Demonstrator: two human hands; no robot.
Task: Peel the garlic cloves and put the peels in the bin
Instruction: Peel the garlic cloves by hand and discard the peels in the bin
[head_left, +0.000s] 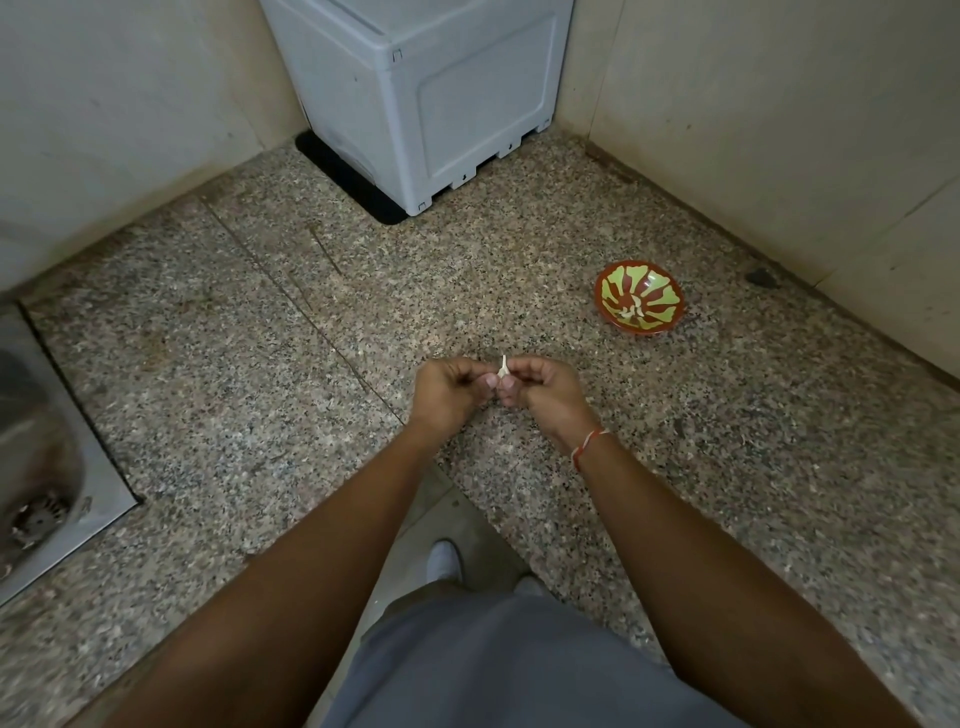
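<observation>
A garlic clove (502, 370), skin partly on, is pinched between the curled fingers of the left hand (451, 393) and right hand (537, 393). The patterned bowl (640, 296), beyond and right of the clove, holds a few pale pieces, so peeling seems under way. No bin shows, so binning the peels appears left.

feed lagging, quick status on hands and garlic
Both hands pinching one garlic clove over the counter. Bowl to the right, apart. No bin seen. Nothing in the way.
</observation>
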